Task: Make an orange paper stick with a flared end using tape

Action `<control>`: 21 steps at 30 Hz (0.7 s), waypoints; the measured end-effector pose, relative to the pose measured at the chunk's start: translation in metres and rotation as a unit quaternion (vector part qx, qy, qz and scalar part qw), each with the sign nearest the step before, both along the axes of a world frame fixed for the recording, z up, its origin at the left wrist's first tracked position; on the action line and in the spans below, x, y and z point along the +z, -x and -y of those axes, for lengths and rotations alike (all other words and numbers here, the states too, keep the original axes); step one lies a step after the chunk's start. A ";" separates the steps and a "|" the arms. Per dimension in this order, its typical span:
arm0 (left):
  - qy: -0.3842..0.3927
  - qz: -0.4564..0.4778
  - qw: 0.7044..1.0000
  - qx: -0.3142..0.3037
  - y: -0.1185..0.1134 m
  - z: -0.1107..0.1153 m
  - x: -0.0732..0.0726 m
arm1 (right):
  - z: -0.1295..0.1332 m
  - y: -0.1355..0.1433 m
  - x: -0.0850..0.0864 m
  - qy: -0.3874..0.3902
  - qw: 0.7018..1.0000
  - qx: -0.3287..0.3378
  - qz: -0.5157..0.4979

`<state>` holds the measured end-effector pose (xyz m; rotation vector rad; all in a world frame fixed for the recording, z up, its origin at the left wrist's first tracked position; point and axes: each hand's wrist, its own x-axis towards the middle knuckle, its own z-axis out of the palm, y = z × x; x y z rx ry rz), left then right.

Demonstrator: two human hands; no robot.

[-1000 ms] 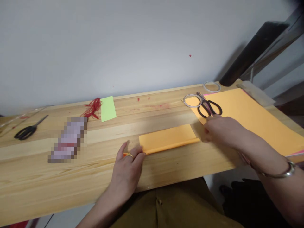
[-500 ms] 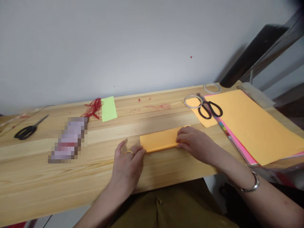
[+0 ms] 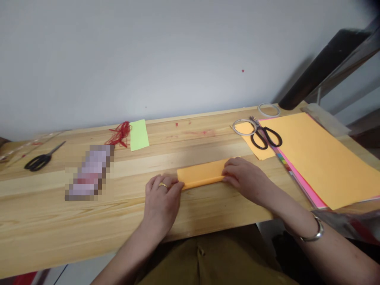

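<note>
A strip of orange paper [image 3: 202,172] lies on the wooden table near its front edge, with a narrow fold or roll along its near side. My left hand [image 3: 164,202], a gold ring on one finger, pinches the paper's left end at the near corner. At the right end, my right hand [image 3: 247,179] is closed on the same paper, thumb below and fingers on top. The paper's middle shows between the two hands, while its right end is partly hidden under my right fingers.
Black-handled scissors [image 3: 266,137] and a tape roll [image 3: 244,127] rest on small orange paper, beside large orange sheets [image 3: 323,154]. Further left are green paper [image 3: 139,135], red string [image 3: 120,134], a blurred-out object [image 3: 90,173] and other scissors [image 3: 38,161]. A black cylinder [image 3: 320,71] leans at back right.
The near fold of the orange paper looks wider. The outer fingers of my left hand have drawn in closer together. The whole view has shifted slightly.
</note>
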<state>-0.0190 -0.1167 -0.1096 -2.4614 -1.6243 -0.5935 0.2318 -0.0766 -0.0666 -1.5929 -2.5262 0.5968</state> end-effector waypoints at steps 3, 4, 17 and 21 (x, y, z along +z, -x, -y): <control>0.007 0.024 1.000 0.001 0.001 -0.001 -0.002 | 0.000 0.000 -0.002 -0.007 1.000 -0.009 -0.007; 0.009 0.038 0.999 -0.002 0.002 -0.001 -0.003 | 0.000 0.000 -0.003 -0.008 1.000 -0.012 -0.010; 0.117 0.091 0.989 0.014 0.014 -0.004 0.005 | 0.001 -0.001 -0.007 -0.009 0.999 -0.022 -0.035; 0.130 0.097 0.986 0.024 0.013 -0.006 0.007 | 0.002 -0.002 -0.009 -0.008 0.999 -0.025 -0.040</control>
